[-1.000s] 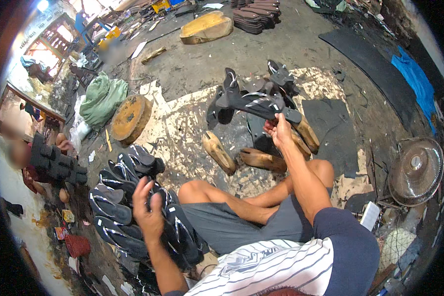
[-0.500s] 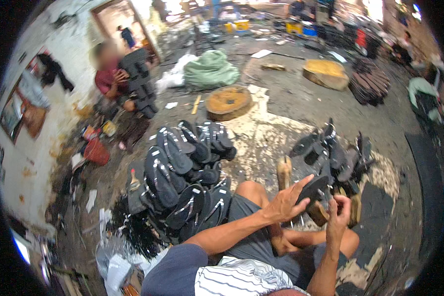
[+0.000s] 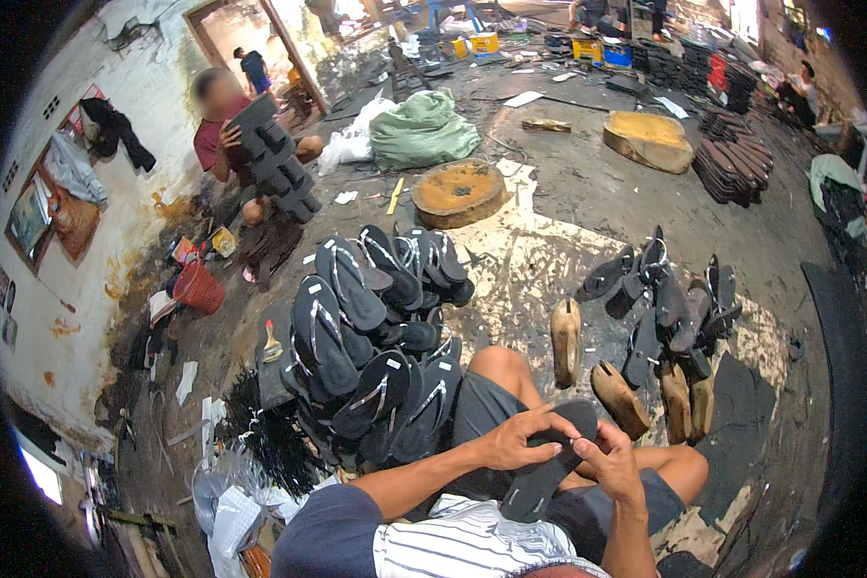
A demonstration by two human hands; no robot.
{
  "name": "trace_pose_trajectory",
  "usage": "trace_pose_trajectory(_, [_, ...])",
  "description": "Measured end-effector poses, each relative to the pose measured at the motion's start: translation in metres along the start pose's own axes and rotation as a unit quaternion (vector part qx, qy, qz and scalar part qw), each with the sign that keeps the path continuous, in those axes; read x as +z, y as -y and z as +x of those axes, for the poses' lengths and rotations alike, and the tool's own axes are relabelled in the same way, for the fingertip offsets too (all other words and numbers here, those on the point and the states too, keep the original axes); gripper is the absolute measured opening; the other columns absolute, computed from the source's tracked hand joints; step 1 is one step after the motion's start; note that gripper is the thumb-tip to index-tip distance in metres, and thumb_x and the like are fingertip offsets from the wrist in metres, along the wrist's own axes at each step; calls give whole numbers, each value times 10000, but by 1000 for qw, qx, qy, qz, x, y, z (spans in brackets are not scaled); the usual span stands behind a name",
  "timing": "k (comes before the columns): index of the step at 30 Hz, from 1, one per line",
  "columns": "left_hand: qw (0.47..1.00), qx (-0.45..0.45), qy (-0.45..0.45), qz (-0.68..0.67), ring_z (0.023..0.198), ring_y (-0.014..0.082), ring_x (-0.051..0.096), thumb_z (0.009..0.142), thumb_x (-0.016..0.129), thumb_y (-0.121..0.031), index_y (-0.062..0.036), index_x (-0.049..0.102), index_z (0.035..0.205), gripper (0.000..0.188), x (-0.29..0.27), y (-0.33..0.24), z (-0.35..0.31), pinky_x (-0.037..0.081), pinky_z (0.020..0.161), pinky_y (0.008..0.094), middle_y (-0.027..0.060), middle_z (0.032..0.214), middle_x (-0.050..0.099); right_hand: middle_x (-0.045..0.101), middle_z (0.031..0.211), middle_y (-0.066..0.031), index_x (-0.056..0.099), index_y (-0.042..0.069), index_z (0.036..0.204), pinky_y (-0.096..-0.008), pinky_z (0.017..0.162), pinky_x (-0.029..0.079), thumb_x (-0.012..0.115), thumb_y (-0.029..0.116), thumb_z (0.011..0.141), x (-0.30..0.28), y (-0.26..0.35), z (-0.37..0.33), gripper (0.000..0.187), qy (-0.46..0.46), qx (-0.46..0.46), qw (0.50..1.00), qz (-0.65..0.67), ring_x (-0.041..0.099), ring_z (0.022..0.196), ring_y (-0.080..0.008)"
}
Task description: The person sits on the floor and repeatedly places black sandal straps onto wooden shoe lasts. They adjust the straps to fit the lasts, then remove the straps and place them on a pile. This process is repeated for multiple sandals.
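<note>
Black sole (image 3: 541, 482): tilted, held in both hands over the dark shorts (image 3: 482, 416)
Left hand (image 3: 522, 439): pinching the sole near its far end
Right hand (image 3: 610, 462): gripping the same end from the right, fingertips close to the left hand
Wooden lasts (image 3: 566, 349): four, on the floor (image 3: 568, 178) ahead
Sandal pile (image 3: 324, 339): left of the shorts
Wood block (image 3: 459, 188): round, beyond the pile
</note>
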State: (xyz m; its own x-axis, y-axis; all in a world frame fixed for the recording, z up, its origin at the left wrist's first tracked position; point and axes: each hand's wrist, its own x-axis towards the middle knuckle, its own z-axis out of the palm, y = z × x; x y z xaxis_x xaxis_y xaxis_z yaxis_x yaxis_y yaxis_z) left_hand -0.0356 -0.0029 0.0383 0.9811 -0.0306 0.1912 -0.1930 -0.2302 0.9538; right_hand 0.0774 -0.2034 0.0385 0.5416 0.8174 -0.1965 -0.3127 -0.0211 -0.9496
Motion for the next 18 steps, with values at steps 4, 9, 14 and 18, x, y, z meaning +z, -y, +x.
trace_pose_trajectory(4, [991, -95, -25, -93, 1068, 161, 595, 939, 665, -117, -59, 649, 1125, 196, 13, 0, 5, 437, 999, 353, 32, 1045, 658, 684, 996, -70, 648, -22, 1105, -296, 816, 510, 668, 126, 920, 2, 1, -7, 238, -54, -58, 990, -113, 620, 920, -120])
trace_pose_trajectory(9, [980, -81, -180, -10, 1064, 150, 579, 976, 619, -103, -39, 572, 1230, 266, 32, 2, 6, 460, 955, 287, 69, 1187, 594, 657, 891, -217, 610, -28, 1076, -409, 691, 512, 670, 249, 876, 18, 5, -8, 347, -145, -80, 960, -226, 646, 759, -284])
trace_pose_trajectory(14, [971, -136, -168, -98, 1361, 293, 410, 938, 683, -191, -71, 132, 1583, 857, 43, -18, 34, 345, 1126, 432, 214, 1477, 392, 633, 769, -180, 619, -21, 1012, -399, 632, 480, 675, 284, 900, -2, -11, 0, 330, -204, -111, 957, -176, 619, 685, -229])
trace_pose_trajectory(18, [931, -125, 78, 334, 1513, 419, 75, 800, 798, -255, -1, 53, 1575, 1105, 48, -29, 41, 92, 1230, 426, 257, 1625, 79, 649, 897, -18, 637, -20, 1121, -255, 665, 482, 667, 212, 956, -26, -7, 28, 287, -249, -90, 958, -112, 555, 784, -61])
